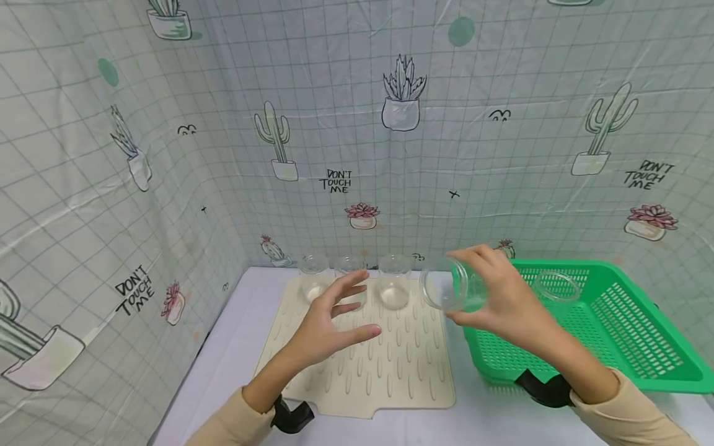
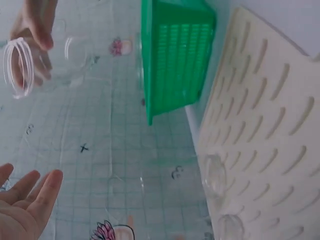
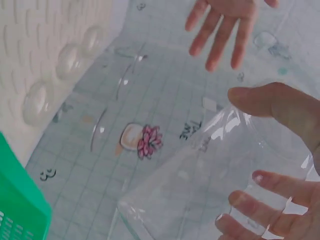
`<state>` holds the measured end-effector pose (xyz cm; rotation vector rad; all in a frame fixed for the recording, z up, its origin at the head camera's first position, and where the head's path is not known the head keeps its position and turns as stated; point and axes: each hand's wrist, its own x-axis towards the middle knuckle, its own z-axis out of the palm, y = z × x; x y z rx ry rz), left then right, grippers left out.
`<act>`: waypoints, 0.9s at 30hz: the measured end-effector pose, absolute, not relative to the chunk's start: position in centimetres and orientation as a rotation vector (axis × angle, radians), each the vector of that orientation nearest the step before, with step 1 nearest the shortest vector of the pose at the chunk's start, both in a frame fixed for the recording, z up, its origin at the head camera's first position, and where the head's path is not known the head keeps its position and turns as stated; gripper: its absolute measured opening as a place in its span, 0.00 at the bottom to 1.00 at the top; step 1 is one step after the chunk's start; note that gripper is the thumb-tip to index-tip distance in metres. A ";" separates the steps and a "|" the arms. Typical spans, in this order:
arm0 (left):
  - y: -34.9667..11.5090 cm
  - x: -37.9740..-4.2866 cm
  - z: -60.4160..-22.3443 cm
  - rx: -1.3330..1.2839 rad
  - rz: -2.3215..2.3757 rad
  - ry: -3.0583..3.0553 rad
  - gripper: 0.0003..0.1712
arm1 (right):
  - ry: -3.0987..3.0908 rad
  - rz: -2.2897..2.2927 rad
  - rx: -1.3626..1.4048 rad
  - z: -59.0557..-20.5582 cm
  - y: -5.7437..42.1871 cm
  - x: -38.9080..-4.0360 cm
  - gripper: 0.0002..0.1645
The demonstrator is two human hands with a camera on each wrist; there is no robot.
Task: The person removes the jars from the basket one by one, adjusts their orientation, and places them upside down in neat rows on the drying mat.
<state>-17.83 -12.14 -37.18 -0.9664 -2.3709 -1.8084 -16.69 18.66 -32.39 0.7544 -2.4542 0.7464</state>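
My right hand (image 1: 504, 297) grips a clear jar (image 1: 440, 288), thumb below and fingers above it in the head view. The jar lies on its side in the air near the basket's left edge, one round end toward my left hand. My left hand (image 1: 329, 328) is raised over the cream mat (image 1: 385, 371), fingers spread and holding nothing. Behind it, three clear jars stand in a row along the mat's far edge: a left jar (image 1: 314, 288), a middle jar (image 1: 359, 297) partly covered by my fingers, and a right jar (image 1: 394, 291).
A green perforated basket (image 1: 647, 322) stands on the white table (image 1: 240, 347) at the right. The round rim of a clear container (image 1: 558, 286) shows at its back. A patterned cloth (image 1: 446, 155) hangs close behind the mat and basket and along the left side.
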 end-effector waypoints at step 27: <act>-4.8 -18.2 -36.2 -1.013 -1.861 -2.121 0.40 | -2.143 0.345 0.726 -35.1 13.5 -16.0 0.48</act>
